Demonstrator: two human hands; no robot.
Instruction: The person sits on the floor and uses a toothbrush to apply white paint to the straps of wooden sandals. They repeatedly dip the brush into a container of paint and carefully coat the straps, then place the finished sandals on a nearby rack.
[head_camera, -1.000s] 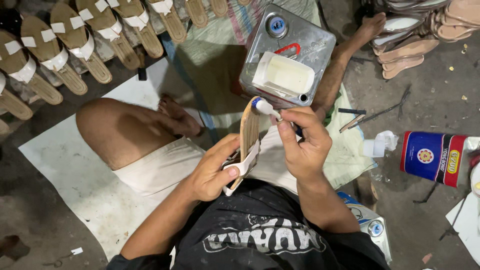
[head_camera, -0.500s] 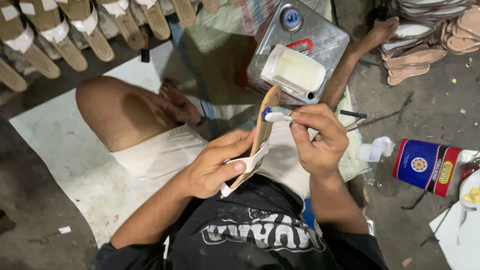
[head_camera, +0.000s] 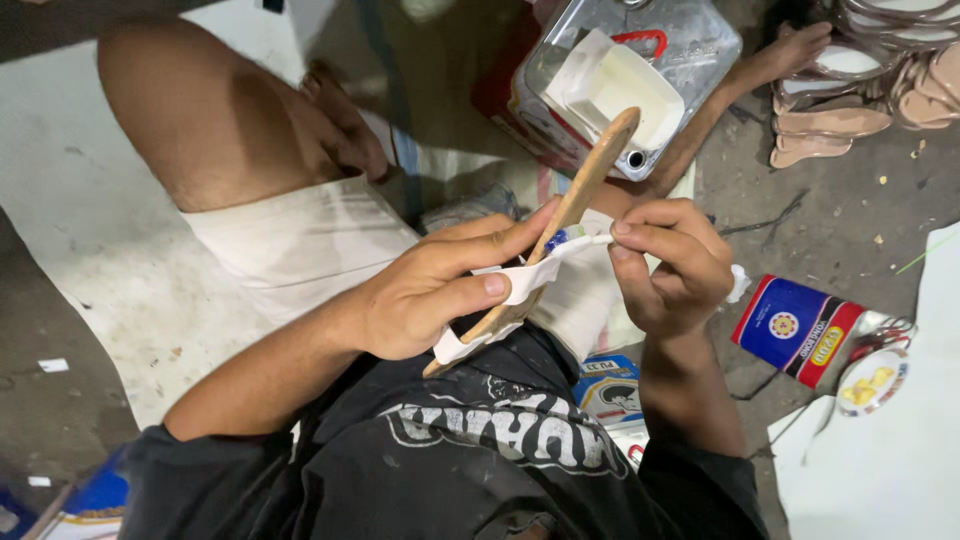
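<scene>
**At the centre of the frame: a glue brush against a sandal sole held in mid-air**

At the centre of the frame your left hand is curled around a tan sandal sole, thumb and forefinger pressing a white strap against it; the sole tilts up toward the upper middle. Your right hand pinches a small white brush, its blue-tipped end touching the sole's edge just beside your left forefinger.

I judge the main risk to be adhesive smearing onto your forefinger or the strap's outer face, since the tip works so close to both. The sole rests on nothing, so a loose grip could let it twist and shift the strap. The open tin sits just beyond the sole's upper end and could be knocked.

Your left palm hides the sole's lower half and the strap's fixing. Whether the brush carries glue is too small to tell. The sandals at upper right are cut off by the frame.
</scene>
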